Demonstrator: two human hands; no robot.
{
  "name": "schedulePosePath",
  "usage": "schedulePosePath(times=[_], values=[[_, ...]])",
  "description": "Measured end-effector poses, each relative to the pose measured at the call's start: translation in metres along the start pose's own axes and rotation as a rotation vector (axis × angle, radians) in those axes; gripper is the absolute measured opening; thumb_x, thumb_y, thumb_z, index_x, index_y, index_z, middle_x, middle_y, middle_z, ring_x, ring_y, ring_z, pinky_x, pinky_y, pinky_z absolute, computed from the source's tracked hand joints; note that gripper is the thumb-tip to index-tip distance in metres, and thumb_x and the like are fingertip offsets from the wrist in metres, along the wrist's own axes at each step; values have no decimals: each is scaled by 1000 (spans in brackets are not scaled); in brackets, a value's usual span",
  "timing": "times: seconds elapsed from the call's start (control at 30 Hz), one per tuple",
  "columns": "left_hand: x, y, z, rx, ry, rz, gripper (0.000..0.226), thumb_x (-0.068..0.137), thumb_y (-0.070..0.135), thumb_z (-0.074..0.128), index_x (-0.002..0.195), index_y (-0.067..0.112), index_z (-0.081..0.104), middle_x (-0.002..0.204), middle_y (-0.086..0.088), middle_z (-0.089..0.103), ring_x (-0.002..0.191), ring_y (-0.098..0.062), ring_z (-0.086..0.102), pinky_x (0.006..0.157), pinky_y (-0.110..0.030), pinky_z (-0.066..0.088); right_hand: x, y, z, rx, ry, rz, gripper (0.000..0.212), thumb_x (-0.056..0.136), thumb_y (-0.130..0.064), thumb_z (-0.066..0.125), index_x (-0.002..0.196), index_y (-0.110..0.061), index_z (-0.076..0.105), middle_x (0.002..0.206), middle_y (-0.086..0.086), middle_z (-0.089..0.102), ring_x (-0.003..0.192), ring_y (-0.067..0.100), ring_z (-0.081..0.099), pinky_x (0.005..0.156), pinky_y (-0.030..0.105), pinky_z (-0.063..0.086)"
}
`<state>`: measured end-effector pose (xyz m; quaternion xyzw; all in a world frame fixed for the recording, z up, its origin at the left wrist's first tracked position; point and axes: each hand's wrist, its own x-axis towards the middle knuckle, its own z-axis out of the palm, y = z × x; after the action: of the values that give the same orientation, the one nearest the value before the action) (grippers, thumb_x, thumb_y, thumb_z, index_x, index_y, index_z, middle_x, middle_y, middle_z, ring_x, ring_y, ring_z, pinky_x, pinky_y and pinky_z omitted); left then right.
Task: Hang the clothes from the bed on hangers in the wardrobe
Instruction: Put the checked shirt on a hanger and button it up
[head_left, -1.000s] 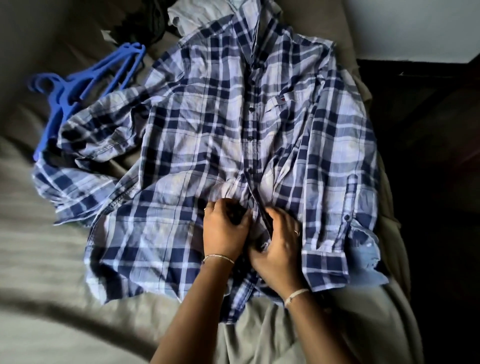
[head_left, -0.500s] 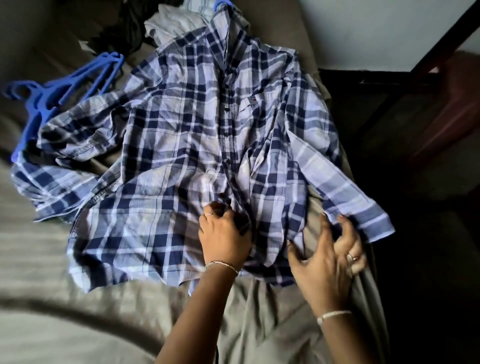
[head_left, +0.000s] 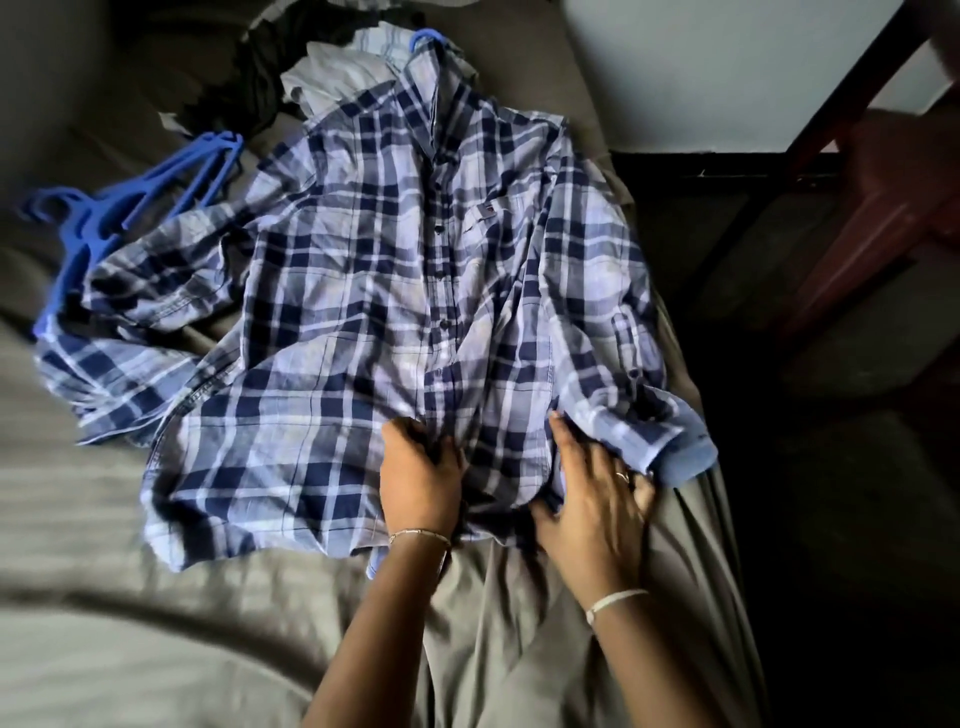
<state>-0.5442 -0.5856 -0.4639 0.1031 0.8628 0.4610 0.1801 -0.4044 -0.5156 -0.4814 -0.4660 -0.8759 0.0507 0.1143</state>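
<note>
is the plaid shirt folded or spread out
Spread out: the plaid shirt lies front up across the bed, body flat though wrinkled, both sleeves showing.

Dim overall; soft light from the left hits the plaid shirt (head_left: 363, 291) and lays pale stripes on the bed sheet (head_left: 104, 597), while the right side drops to near black under a bright wall (head_left: 701, 67). Motion blur smears the blue hangers (head_left: 104, 218) and wooden frame (head_left: 883, 208). Wide-angle bending at edges.
</note>
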Motion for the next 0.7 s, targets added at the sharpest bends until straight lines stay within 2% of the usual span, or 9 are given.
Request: schedulePosePath(times=[0.07, 0.1, 0.13, 0.23, 0.33, 0.47, 0.57, 0.63, 0.7], values=[[-1, 1, -3, -19, 9, -14, 23, 86, 14, 68, 90, 13, 45, 80, 2, 53, 86, -32, 58, 62, -21, 25, 6, 2, 3, 56, 113, -28, 43, 70, -27, 63, 113, -26, 64, 98, 1, 68, 87, 26, 66, 83, 42, 35], [0, 1, -5, -29, 1, -24, 20, 86, 16, 69, 90, 13, 49, 81, 1, 57, 88, -31, 60, 63, -19, 27, 7, 3, 1, 63, 162, -25, 28, 74, -25, 55, 100, -23, 66, 91, 2, 68, 79, 27, 66, 79, 41, 37], [0, 1, -6, -35, -8, -36, 17, 87, 20, 69, 93, 12, 55, 86, -4, 62, 91, -29, 62, 64, -17, 28, 7, 6, -2, 73, 187, -15, 23, 77, -26, 50, 92, -21, 66, 89, 2, 67, 76, 29, 65, 76, 40, 40], [1, 3, -10, -39, -12, -51, 31, 91, 31, 64, 102, 3, 66, 101, -14, 70, 100, -30, 63, 70, -19, 32, 0, 14, -17, 145, 243, 40, 24, 80, -28, 47, 89, -16, 67, 101, 5, 65, 80, 32, 63, 68, 40, 48], [-1, 2, -11, -34, -25, -44, 28, 91, 34, 62, 92, 6, 67, 95, -15, 71, 95, -31, 64, 71, -25, 36, -13, 31, -32, 173, 315, 97, 26, 80, -27, 48, 86, -12, 68, 108, 6, 66, 74, 34, 64, 65, 38, 47], [-4, -7, -10, 35, -49, -81, 24, 86, 36, 65, 78, 13, 63, 84, -12, 70, 89, -31, 64, 68, -28, 38, -29, 61, -41, 142, 313, 214, 10, 67, -25, 63, 74, -17, 64, 93, 3, 68, 67, 35, 63, 57, 37, 47], [-4, -10, -9, 57, -69, -91, 25, 84, 35, 67, 74, 13, 63, 74, -8, 67, 84, -30, 65, 67, -27, 39, -32, 66, -38, 107, 213, 276, 28, 56, -10, 78, 70, -19, 55, 79, 4, 62, 64, 36, 59, 52, 37, 45], [-2, -11, -9, 63, -93, -84, 26, 87, 36, 65, 77, 11, 66, 77, -10, 68, 86, -31, 64, 67, -28, 38, -29, 58, -38, 113, 202, 217, 24, 61, -7, 74, 72, -18, 57, 81, 5, 62, 67, 37, 59, 54, 38, 45], [3, -15, -9, 62, -93, -84, 34, 92, 37, 60, 87, 4, 66, 91, -18, 69, 93, -36, 62, 71, -32, 39, -25, 55, -35, 164, 252, 218, 4, 72, -17, 58, 75, -17, 60, 84, 6, 64, 72, 36, 59, 59, 39, 46]])
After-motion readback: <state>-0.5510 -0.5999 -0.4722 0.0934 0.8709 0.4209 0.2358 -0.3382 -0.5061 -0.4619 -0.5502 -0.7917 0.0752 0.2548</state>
